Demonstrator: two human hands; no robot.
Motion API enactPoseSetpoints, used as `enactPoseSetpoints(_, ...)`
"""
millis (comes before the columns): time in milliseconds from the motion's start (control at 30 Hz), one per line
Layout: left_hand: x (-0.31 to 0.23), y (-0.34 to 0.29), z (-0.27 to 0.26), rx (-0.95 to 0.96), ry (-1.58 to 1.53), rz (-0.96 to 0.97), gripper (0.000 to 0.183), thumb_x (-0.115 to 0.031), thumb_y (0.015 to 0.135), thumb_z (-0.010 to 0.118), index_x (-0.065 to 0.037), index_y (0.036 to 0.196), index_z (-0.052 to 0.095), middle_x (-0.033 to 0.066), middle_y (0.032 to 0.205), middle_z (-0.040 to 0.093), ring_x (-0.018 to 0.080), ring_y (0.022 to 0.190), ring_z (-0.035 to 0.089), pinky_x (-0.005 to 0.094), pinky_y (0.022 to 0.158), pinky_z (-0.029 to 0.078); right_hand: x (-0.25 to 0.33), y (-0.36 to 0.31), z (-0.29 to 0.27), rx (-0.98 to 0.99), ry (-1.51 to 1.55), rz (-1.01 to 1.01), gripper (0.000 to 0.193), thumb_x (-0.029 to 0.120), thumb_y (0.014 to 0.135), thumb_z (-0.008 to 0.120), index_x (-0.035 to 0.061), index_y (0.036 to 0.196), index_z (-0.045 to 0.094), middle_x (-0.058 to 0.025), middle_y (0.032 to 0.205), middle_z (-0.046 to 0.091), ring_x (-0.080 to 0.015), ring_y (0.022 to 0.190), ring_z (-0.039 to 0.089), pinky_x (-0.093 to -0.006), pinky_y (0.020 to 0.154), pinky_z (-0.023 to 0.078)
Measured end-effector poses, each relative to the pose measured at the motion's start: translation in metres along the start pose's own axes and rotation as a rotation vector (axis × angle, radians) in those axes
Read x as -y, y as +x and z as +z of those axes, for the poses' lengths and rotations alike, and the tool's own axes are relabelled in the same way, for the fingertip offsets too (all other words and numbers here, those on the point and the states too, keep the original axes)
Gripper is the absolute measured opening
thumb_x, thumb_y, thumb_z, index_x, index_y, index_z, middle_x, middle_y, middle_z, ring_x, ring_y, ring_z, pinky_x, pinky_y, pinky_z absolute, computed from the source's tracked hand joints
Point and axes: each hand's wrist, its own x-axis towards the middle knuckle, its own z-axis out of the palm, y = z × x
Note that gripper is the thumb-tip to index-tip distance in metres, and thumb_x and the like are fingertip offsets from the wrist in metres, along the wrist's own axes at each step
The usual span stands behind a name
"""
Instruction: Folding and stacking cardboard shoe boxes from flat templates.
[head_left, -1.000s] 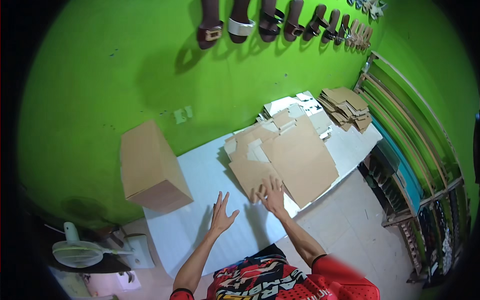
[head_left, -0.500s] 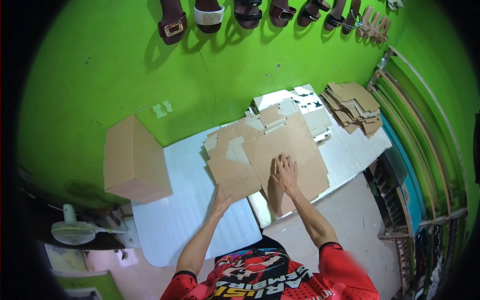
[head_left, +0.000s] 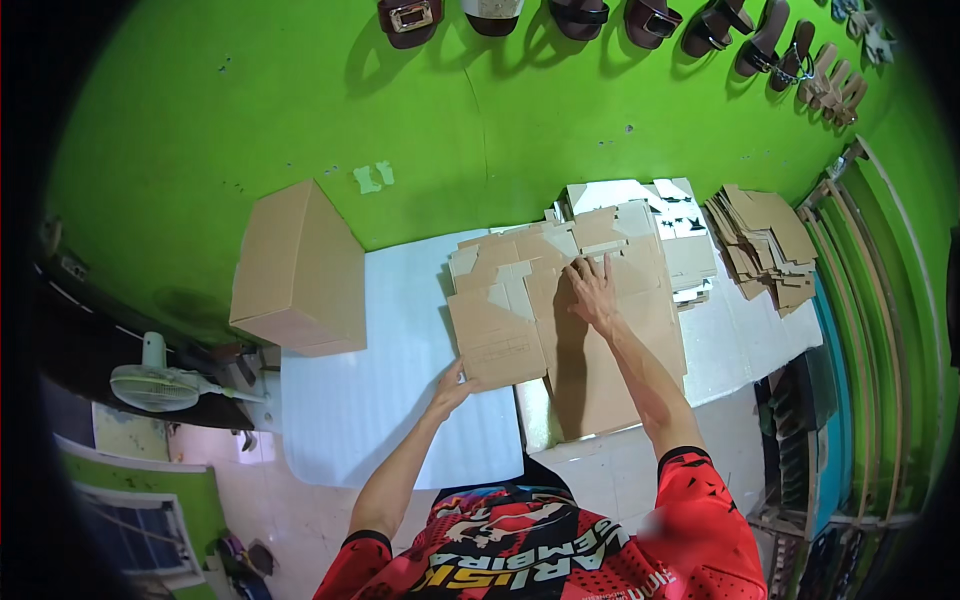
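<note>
Several flattened brown cardboard boxes [head_left: 640, 340] lie stacked and overlapping across the table. My left hand [head_left: 453, 388] grips the near left corner of one flattened cardboard box [head_left: 497, 345], its fingers partly hidden by the sheet. To the right, my right hand [head_left: 593, 290] rests on the cardboard beside the cut flaps, its fingers apart and slightly bent, with nothing held in them.
A closed brown carton [head_left: 300, 275] stands on the left of the white padded table [head_left: 400, 300]. White printed flat boxes [head_left: 690, 255] and another cardboard pile [head_left: 765, 240] lie at the right. Sandals [head_left: 655, 22] hang on the green wall; a fan [head_left: 155, 385] is at far left.
My right hand has slid away from me across the cardboard to the flaps. My left hand stays at the sheet's near left corner. The whole view has shifted.
</note>
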Motion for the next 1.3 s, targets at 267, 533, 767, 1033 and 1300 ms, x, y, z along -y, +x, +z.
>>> enactPoseSetpoints(267, -0.009, -0.014, -0.008, -0.093, -0.031, 0.033, 0.084, -0.015, 0.085, 0.073, -0.01, 0.162, 0.039, 0.0169, 0.153, 0.056, 0.0256, 0.143, 0.05, 0.0402, 0.116, 0.04, 0.007, 0.004, -0.044, -0.016, 0.26, -0.061, 0.057, 0.027, 0.075, 0.088, 0.0146, 0.121, 0.057, -0.0096, 0.118, 0.068, -0.0291, 0.125, 0.06, -0.0605, 0.122, 0.028)
enactPoseSetpoints(533, -0.02, -0.051, -0.045, -0.291, -0.207, -0.03, 0.105, -0.062, 0.094, 0.068, -0.007, 0.168, 0.019, 0.0172, 0.17, 0.031, 0.0322, 0.154, 0.033, 0.0415, 0.124, 0.029, 0.076, -0.007, -0.139, -0.206, 0.334, -0.234, 0.031, 0.036, 0.092, 0.074, 0.0173, 0.117, 0.069, -0.0066, 0.103, 0.076, -0.0282, 0.109, 0.07, -0.0528, 0.115, 0.037)
enactPoseSetpoints(767, -0.003, -0.119, -0.125, -0.33, -0.378, 0.084, 0.098, -0.075, 0.098, 0.045, -0.014, 0.169, 0.016, 0.009, 0.175, 0.02, 0.0283, 0.16, 0.02, 0.0574, 0.126, 0.012, 0.197, -0.059, -0.254, -0.5, 0.356, -0.48, 0.015, 0.018, 0.095, 0.068, 0.0168, 0.108, 0.075, -0.0026, 0.097, 0.073, -0.022, 0.099, 0.07, -0.0491, 0.115, 0.041)
enactPoseSetpoints(1033, 0.073, -0.226, -0.214, -0.171, -0.162, 0.434, 0.083, -0.059, 0.108, 0.04, -0.001, 0.166, 0.023, 0.0141, 0.174, 0.023, 0.0257, 0.159, 0.023, 0.0377, 0.13, 0.015, 0.348, -0.187, -0.238, -0.333, 0.567, -0.548, 0.035, 0.007, 0.088, 0.07, 0.0243, 0.119, 0.072, 0.0019, 0.104, 0.062, -0.0195, 0.109, 0.061, -0.0486, 0.115, 0.042)
enactPoseSetpoints(1300, 0.04, -0.296, -0.204, -0.048, -0.196, 0.12, 0.099, -0.05, 0.099, 0.066, -0.006, 0.169, 0.011, 0.0176, 0.173, 0.023, 0.0308, 0.158, 0.024, 0.0383, 0.126, 0.024, 0.383, -0.243, -0.187, -0.188, 0.539, -0.523, 0.019, 0.024, 0.1, 0.066, 0.0184, 0.118, 0.069, -0.0018, 0.101, 0.063, -0.0206, 0.101, 0.066, -0.0488, 0.113, 0.042)
